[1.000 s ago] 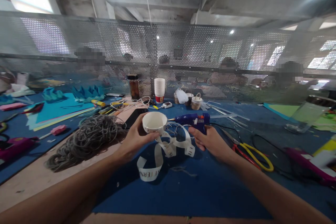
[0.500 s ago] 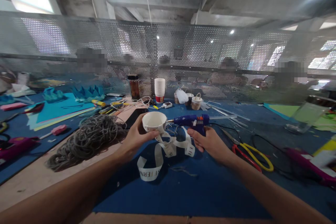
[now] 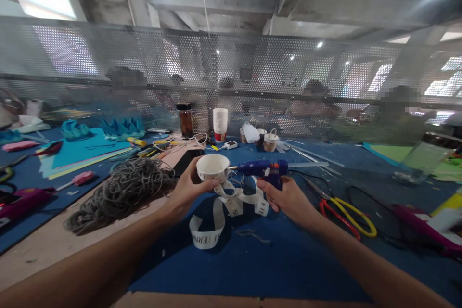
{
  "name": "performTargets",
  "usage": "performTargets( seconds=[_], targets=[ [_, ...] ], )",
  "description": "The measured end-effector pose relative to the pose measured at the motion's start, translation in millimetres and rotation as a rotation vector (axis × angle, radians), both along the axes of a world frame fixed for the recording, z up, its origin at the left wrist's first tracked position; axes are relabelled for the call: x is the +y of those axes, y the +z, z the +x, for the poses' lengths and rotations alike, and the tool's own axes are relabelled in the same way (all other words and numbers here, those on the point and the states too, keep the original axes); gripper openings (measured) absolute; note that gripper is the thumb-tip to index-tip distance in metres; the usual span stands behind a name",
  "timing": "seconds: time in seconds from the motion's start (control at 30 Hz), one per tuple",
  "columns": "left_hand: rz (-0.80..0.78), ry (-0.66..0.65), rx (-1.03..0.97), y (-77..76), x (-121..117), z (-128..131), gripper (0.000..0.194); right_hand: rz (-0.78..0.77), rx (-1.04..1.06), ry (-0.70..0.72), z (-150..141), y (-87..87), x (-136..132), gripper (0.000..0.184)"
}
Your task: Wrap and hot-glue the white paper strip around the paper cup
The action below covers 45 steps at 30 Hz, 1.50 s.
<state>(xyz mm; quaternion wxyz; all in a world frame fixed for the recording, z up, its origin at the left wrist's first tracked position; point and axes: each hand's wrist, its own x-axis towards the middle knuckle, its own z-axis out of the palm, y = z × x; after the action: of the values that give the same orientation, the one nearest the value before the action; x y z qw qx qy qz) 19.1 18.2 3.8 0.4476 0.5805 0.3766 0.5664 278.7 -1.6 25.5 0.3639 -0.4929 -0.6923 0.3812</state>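
Observation:
My left hand [image 3: 189, 190] is closed around a white paper cup [image 3: 212, 167], tilted so its open top shows. A white printed ribbon [image 3: 205, 239] hangs from the cup and curls down onto the blue mat. In my right hand [image 3: 287, 197] is a blue hot glue gun [image 3: 263, 167], with a clear glue stick [image 3: 310, 164] poking out of its back end. The gun's nozzle points left and is at the cup's right side; whether it touches cannot be made out. Loose grey threads [image 3: 252, 236] lie on the mat below.
Grey yarn [image 3: 122, 192] is heaped at left. Scissors [image 3: 346, 211] with red and yellow handles lie right, near a magenta glue gun [image 3: 422, 226]. Stacked paper cups [image 3: 220, 125] and a dark jar [image 3: 185, 120] stand behind. A perforated metal screen [image 3: 195, 77] closes off the back.
The glue gun's nozzle has shifted very slightly left and down along the cup's side. Both hands keep their holds; the cup and ribbon look nearly the same.

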Motion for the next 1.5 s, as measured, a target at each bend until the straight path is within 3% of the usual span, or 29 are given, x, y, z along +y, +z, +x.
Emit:
performTargets(
  seconds=[1.1, 1.5],
  targets=[
    [-0.130, -0.093, -0.105, 9.3, -7.3, 4.3, 0.047, 0.007, -0.026, -0.046, -1.3, -3.4, -1.1, 0.054],
    [-0.103, -0.090, -0.089, 4.0, -4.3, 3.2, 0.049, -0.014, -0.016, -0.042, -2.2, -5.3, -2.2, 0.053]
  ],
)
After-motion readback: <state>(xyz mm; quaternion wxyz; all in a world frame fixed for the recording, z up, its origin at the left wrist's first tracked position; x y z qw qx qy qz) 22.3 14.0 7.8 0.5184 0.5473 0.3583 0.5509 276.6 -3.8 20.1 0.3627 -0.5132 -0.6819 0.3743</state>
